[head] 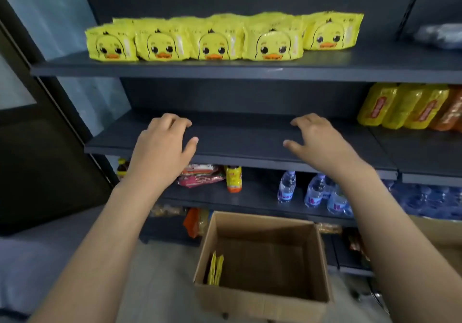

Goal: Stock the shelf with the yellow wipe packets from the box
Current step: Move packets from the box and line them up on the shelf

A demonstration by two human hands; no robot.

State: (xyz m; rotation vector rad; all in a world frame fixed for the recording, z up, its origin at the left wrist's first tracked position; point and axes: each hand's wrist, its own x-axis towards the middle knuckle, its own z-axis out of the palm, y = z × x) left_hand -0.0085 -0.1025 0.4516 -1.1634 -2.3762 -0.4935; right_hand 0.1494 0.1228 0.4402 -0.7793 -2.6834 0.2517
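Fingers (pixel 178 122) of the left hand (pixel 160 145) and right hand (pixel 322 142) are held loosely spread, empty; two yellow wipe packets (pixel 215 270) are stood in the box (pixel 262 302), at its 9 o'clock wall.

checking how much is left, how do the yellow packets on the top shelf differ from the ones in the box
The shelf packets are many, in rows along the top shelf; the box packets are a few. The shelf packets stand with duck faces forward; the box packets stand on edge against the box's left wall, faces hidden. Both are yellow.
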